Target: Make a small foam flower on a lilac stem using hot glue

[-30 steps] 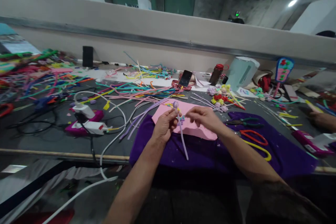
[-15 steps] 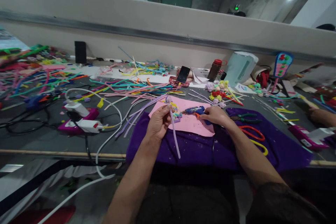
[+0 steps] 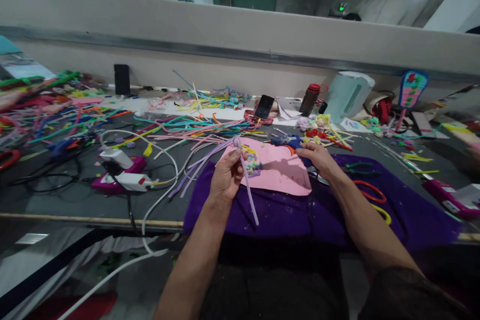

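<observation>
Between the fingers of my left hand [image 3: 228, 172] is a lavender pipe cleaner [image 3: 250, 197], its long end hanging down over the purple cloth [image 3: 277, 220]. A curled lavender part shows above my fingertips. Just right of that hand, a piece covered in small multicoloured bits [image 3: 253, 160] lies on the pink sheet [image 3: 285, 175]. My right hand [image 3: 317, 157] is closed around a blue glue gun [image 3: 294, 142] with an orange trigger; its nozzle points left, over the sheet's far edge.
Pliers [image 3: 362, 169] and red-handled scissors [image 3: 371, 191] lie at the right on the cloth. Loose pipe cleaners [image 3: 187, 127] cover the table behind. A power strip [image 3: 120, 175] with white cables sits left. A phone [image 3: 264, 106], bottle [image 3: 309, 99] and pale green kettle [image 3: 348, 95] stand at the back.
My right hand has moved the glue gun up and to the right, away from my left hand. The multicoloured piece is more exposed. My left hand keeps its grip on the pipe cleaner.
</observation>
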Demonstrator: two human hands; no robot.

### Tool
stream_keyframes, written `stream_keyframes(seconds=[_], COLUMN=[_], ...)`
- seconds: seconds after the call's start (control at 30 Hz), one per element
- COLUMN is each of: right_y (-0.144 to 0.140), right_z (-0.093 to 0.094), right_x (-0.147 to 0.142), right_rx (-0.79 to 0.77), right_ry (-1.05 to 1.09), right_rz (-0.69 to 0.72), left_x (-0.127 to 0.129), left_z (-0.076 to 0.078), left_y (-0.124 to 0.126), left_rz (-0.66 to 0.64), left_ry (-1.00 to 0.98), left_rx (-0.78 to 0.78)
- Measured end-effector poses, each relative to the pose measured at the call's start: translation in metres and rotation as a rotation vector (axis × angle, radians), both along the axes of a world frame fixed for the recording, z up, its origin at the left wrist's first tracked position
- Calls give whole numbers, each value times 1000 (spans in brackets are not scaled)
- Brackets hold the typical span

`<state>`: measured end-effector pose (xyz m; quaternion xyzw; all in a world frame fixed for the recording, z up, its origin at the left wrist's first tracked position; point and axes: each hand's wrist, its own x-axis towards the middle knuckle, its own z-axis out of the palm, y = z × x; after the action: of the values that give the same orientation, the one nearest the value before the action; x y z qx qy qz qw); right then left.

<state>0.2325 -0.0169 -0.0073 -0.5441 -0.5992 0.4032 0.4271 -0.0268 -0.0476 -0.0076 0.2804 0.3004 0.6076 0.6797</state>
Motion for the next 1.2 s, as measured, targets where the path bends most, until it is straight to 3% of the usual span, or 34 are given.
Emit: stream_keyframes(seconds=[0.33, 0.67, 0.87, 1.2], right_y=[-9, -2, -3, -6], right_z=[4, -3, -3, -2], right_x=[-9, -4, -6, -9], right_rx=[-46, 124, 75, 116], right_ry=[38, -304, -226, -318], right_rz=[65, -47, -23, -21], left_x=[1, 2, 3, 3], left_z=[1, 3, 2, 1], left_y=[0, -1, -1, 0], left_rz=[37, 26, 4, 16], left_ry=[49, 66, 68, 61], left_rx=[-21, -56, -43, -30])
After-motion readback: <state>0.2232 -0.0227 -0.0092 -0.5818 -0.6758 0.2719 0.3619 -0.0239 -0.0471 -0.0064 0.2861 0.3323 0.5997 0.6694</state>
